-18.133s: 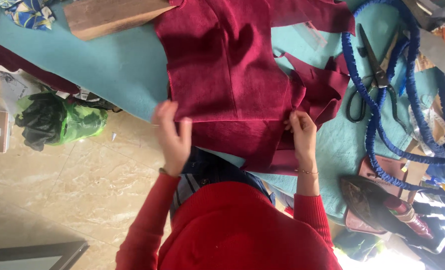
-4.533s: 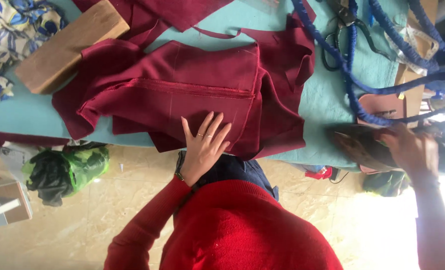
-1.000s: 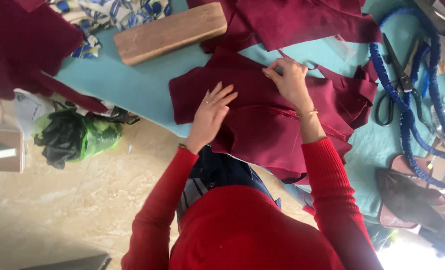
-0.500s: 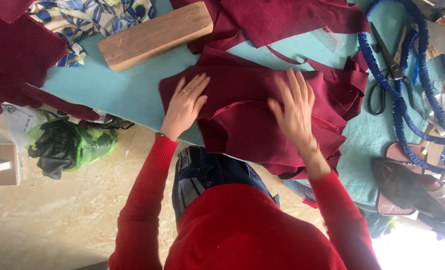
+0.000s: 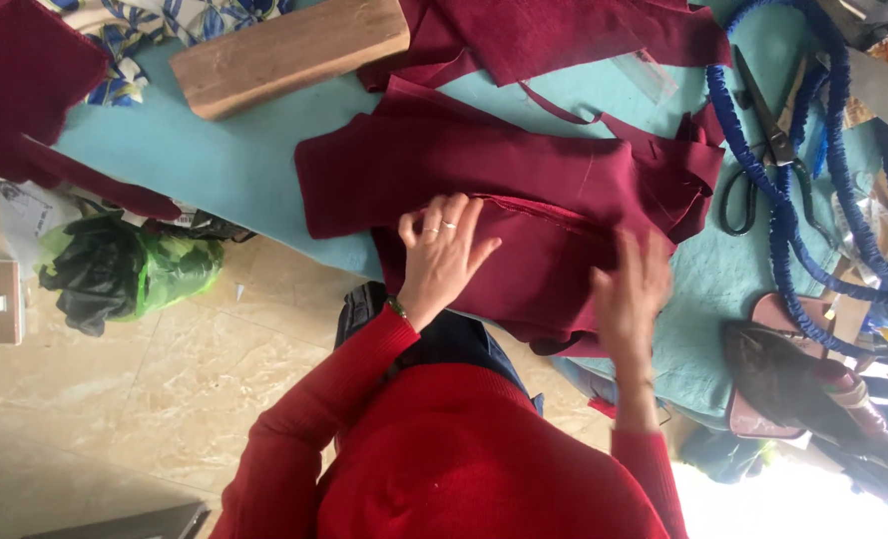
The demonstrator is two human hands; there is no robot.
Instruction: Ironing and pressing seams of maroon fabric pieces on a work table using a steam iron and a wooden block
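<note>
Head view: since half a second ago the left hand (image 5: pixel 442 252) has slid inward onto the folded maroon fabric (image 5: pixel 524 200), pressing flat with fingers spread; the right hand (image 5: pixel 629 289), blurred and open, sweeps its near right edge. Smoothing seems underway; the cloth lies on the teal worktop (image 5: pixel 215 160), beneath both hands.

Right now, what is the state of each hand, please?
Left hand: open, flat on the maroon fabric.
Right hand: open, blurred, over the same fabric; contact unclear.
</note>
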